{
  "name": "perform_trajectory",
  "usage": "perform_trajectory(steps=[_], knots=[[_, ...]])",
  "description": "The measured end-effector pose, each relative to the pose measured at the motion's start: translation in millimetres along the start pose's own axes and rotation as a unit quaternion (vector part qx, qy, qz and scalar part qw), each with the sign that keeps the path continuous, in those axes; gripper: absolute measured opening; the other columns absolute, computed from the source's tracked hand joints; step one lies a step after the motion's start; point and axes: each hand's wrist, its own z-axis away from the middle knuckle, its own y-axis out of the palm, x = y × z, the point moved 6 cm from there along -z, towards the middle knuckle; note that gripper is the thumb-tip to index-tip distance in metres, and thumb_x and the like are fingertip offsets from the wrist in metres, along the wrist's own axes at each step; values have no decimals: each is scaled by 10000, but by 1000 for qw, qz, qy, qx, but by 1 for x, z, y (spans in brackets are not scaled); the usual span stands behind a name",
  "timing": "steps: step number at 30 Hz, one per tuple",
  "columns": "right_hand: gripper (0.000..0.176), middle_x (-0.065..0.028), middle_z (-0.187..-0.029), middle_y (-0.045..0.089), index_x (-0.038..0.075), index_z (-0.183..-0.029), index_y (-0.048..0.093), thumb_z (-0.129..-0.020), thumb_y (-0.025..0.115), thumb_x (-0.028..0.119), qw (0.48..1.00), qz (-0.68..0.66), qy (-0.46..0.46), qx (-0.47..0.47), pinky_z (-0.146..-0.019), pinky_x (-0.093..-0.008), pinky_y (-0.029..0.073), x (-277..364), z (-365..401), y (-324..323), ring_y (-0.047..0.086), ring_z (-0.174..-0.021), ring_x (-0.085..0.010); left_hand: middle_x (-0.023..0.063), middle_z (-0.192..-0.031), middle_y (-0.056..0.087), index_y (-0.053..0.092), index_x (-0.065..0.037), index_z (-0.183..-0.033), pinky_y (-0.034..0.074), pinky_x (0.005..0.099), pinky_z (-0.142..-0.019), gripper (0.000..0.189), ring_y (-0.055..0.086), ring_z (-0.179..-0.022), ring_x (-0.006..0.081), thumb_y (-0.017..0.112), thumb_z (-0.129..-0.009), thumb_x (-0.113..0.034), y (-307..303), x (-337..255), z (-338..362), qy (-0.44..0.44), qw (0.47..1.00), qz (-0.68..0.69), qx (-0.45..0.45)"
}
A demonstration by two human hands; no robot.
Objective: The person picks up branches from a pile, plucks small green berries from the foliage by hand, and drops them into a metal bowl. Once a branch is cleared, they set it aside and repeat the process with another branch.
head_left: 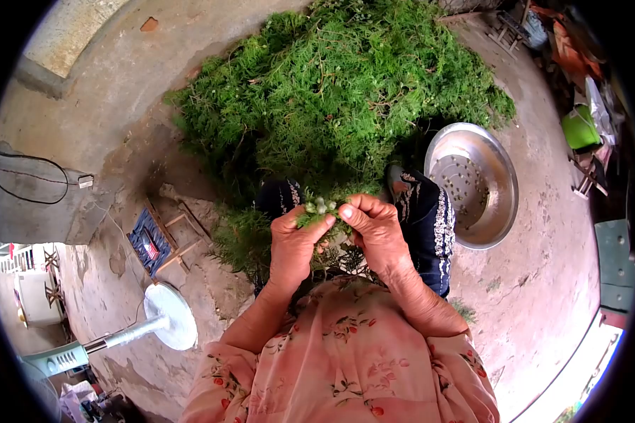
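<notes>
Outdoors, over a bare concrete floor (543,296), a person is holding a small green sprig (322,209) with pale round buds at its tip, just above the knees. The left hand (294,243) is clamping the sprig from the side, thumb pressing it against the fingers. The right hand (375,229) is pinching its top between thumb and forefinger. Beyond the hands, a large pile of green branches (346,92) is lying on the floor. A metal basin (473,129) holding small pale pieces is sitting just right of the pile. A pedestal fan (169,317) is lying to the left, well apart.
</notes>
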Motion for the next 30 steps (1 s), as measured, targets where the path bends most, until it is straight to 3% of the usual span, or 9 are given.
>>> perform_trajectory(steps=[1, 3, 8, 13, 21, 24, 27, 28, 30], knots=[[139, 46, -675, 544, 47, -860, 616, -801, 666, 162, 1000, 0, 0, -1, -484, -157, 343, -1, 0, -3, 439, -585, -17, -23, -761, 619, 645, -12, -877, 408, 198, -569, 99, 505, -661, 20, 650, -784, -45, -1, 1, -1, -1, 1000, 0, 0], [147, 40, -698, 549, 67, -903, 616, -819, 645, 184, 992, -123, 13, 32, -465, -163, 332, -5, -2, -5, 461, -575, -32, 1, -807, 642, 653, -16, -905, 436, 208, -614, 130, 561, -703, 51, 641, -776, -24, 0, 4, -3, -13, 992, 119, 30], [221, 15, -755, 551, 37, -986, 590, -808, 650, 153, 985, -158, -8, 61, -497, -174, 357, 9, -9, -11, 476, -593, -46, 9, -819, 647, 653, -31, -917, 452, 212, -644, 142, 581, -729, 69, 636, -776, -25, -3, 7, -2, -25, 990, 138, 21], [265, 22, -756, 540, 20, -1033, 616, -793, 658, 124, 990, -64, -36, 117, -491, -173, 342, 8, -12, -3, 431, -582, -39, -1, -777, 633, 646, -40, -868, 450, 200, -589, 94, 568, -679, 55, 639, -775, -35, 2, 11, -3, -69, 983, 149, 84], [173, 28, -749, 545, 40, -914, 658, -807, 653, 176, 984, 42, -152, 81, -471, -172, 324, 16, -9, -4, 424, -575, -23, -4, -674, 595, 633, -43, -817, 351, 184, -383, 45, 498, -498, 52, 630, -774, -30, 5, 13, -5, -44, 990, 125, 42], [215, 19, -757, 585, 61, -801, 638, -833, 621, 272, 997, -70, 17, 40, -445, -170, 305, 3, -8, -5, 441, -538, -30, 1, -650, 578, 629, -35, -807, 313, 189, -361, 35, 458, -452, 53, 626, -773, -33, 5, 15, -5, -60, 986, 144, 49], [231, 13, -771, 588, 42, -866, 623, -836, 616, 272, 987, -149, 5, 52, -443, -168, 305, -2, -12, -9, 456, -548, -39, 9, -633, 565, 625, -22, -799, 286, 197, -361, 34, 427, -433, 55, 623, -773, -44, 3, 17, -6, -82, 979, 183, 40], [270, 8, -777, 585, 21, -953, 600, -834, 620, 262, 980, -183, -12, 78, -449, -167, 334, 0, -14, -7, 481, -572, -48, 10, -636, 566, 623, -16, -802, 283, 199, -362, 39, 425, -432, 57, 618, -776, -44, 4, 15, -6, -78, 976, 199, 47], [285, 6, -778, 583, 15, -980, 592, -833, 620, 258, 982, -174, 11, 74, -458, -167, 351, 1, -14, -5, 491, -585, -51, 18, -654, 575, 620, -4, -827, 289, 202, -367, 60, 428, -431, 63, 611, -780, -40, 2, 18, -8, -66, 968, 229, 75]])
